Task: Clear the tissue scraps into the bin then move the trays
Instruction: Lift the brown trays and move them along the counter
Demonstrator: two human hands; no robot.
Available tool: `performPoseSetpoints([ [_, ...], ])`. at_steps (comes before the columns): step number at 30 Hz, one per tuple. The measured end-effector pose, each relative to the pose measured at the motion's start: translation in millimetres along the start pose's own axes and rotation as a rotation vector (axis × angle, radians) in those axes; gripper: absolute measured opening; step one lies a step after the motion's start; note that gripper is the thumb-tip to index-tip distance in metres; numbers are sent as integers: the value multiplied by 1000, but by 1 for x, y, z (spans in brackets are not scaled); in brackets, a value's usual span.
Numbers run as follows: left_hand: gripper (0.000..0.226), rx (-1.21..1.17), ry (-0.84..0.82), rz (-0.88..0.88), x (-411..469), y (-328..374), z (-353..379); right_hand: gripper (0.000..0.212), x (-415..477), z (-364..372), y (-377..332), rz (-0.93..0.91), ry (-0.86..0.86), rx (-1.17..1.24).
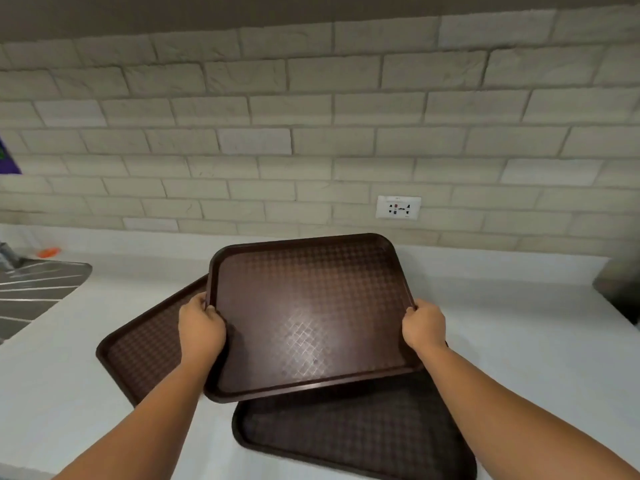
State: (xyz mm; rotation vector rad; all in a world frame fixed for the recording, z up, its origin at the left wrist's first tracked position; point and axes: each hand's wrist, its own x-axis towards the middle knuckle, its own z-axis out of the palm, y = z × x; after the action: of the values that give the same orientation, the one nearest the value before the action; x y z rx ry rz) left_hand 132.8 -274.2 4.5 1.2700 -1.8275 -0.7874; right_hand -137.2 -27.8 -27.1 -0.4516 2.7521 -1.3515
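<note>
Top tray (311, 317) held over two more trays: left tray (145, 344), near tray (363, 441). Left hand (201, 327) and right hand (424, 327) each clamped on a side rim. Keep it level, lower square. No scraps seen. White counter (519, 341), brick wall (311, 116), socket (398, 207), sink drainer (31, 292) at left.

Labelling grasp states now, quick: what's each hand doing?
Left hand: closed on the left rim of the raised dark brown textured plastic tray.
Right hand: closed on the same tray's right rim.
</note>
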Motion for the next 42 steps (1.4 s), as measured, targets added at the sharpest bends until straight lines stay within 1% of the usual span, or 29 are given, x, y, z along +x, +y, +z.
performPoseSetpoints([
  [3, 33, -9, -55, 40, -19, 38, 42, 24, 16, -51, 40, -20, 88, -18],
  [6, 32, -7, -128, 65, -47, 69, 91, 22, 28, -106, 88, -16, 141, -68],
  [9, 33, 0, -222, 59, -87, 95, 137, 22, 32, -161, 135, -3, 162, -133],
  [13, 33, -20, -388, 74, -146, 128, 193, 22, 38, -225, 198, 38, 171, -219],
  [17, 40, 110, -489, 105, -199, 152, 246, 18, 40, -273, 265, 108, 142, -308],
  [19, 35, 184, -521, 156, -222, 163, 266, 18, 41, -291, 295, 136, 135, -337],
  [21, 26, 280, -551, 214, -242, 170, 283, 17, 41, -305, 322, 167, 123, -362],
  [26, 20, 442, -581, 257, -280, 177, 308, 16, 37, -324, 364, 201, 86, -384],
  [29, 23, 533, -602, 253, -293, 179, 316, 17, 35, -327, 376, 198, 41, -408],
  [33, 28, 587, -601, 214, -301, 179, 320, 14, 35, -323, 381, 195, 20, -447],
  [38, 30, 646, -595, 238, -302, 178, 322, 13, 36, -322, 384, 192, -19, -547],
  [40, 29, 663, -592, 246, -303, 177, 323, 19, 37, -322, 383, 189, -25, -583],
  [42, 26, 667, -600, 260, -301, 178, 323, 34, 38, -320, 377, 181, -15, -652],
])
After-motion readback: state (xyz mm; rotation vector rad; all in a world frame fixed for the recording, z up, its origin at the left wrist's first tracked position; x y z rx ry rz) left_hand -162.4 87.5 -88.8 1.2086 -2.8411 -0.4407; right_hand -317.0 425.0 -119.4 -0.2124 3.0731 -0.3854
